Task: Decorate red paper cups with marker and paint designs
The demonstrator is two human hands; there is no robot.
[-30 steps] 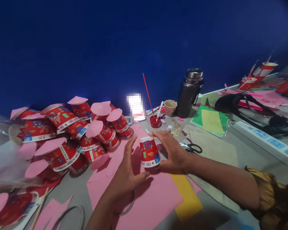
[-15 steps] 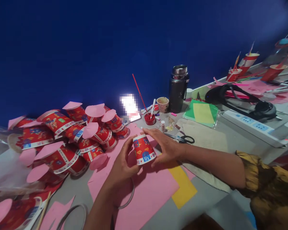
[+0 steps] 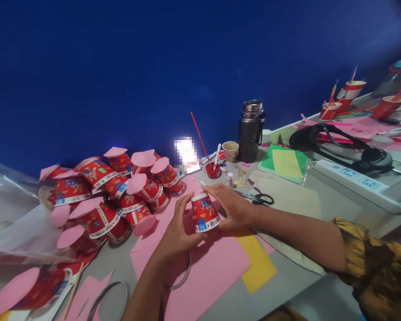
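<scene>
A red printed paper cup (image 3: 205,215) is held over the pink paper sheet (image 3: 210,272), its wide rim facing down and its narrow end up. My left hand (image 3: 176,236) curves round its left side, thumb near the lower rim. From the other side my right hand (image 3: 233,206) grips it with fingers at the top and thumb low. Yellow paper (image 3: 259,266) sticks out from beside the pink sheet. Black-handled scissors (image 3: 263,199) lie just beyond my right wrist.
Red cups with pink paper discs (image 3: 96,218) are piled at left, near clear plastic (image 3: 13,223). Behind stand a dark flask (image 3: 250,133), a small paint pot (image 3: 214,170) with a red stick, and a paper cup (image 3: 230,151). A power strip (image 3: 357,183) lies at right.
The cup has turned a little between my hands, its blue patch shifting left. Both hands still hold it. The whole view has shifted slightly, so things appear further right and lower.
</scene>
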